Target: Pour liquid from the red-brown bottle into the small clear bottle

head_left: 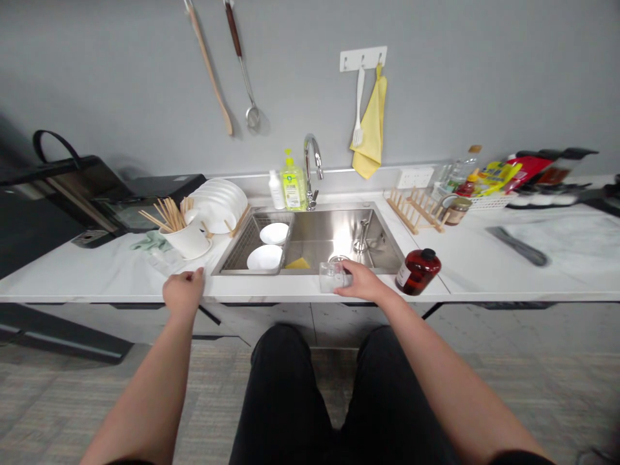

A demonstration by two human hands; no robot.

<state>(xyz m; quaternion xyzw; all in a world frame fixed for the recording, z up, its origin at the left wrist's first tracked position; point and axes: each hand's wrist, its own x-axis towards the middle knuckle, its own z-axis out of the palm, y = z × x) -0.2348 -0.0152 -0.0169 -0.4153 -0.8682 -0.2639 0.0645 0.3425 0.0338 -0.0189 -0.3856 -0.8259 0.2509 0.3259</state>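
My right hand [359, 281] is closed around a clear drinking glass [331, 278], which lies on its side or is tipped at the sink's front edge. My left hand [184, 289] rests at the counter's front edge with its fingers curled in, and nothing shows in it. Just beyond it stand a white holder [188, 241] of chopsticks [173, 216] and a crumpled green cloth [151, 241]. In the steel sink [329, 226], two white bowls [264, 258] sit in a wire basket [246, 243], with a yellow sponge [298, 263] beside it. A brown bottle [418, 272] leans right of my right hand.
Behind the sink stand the faucet [310, 171], a dish soap bottle [293, 184] and a white bottle [276, 190]. White plates [220, 203] fill a rack at left. A wooden rack [416, 213], jars and a dark utensil [518, 247] are at right. A yellow cloth [371, 132] hangs above.
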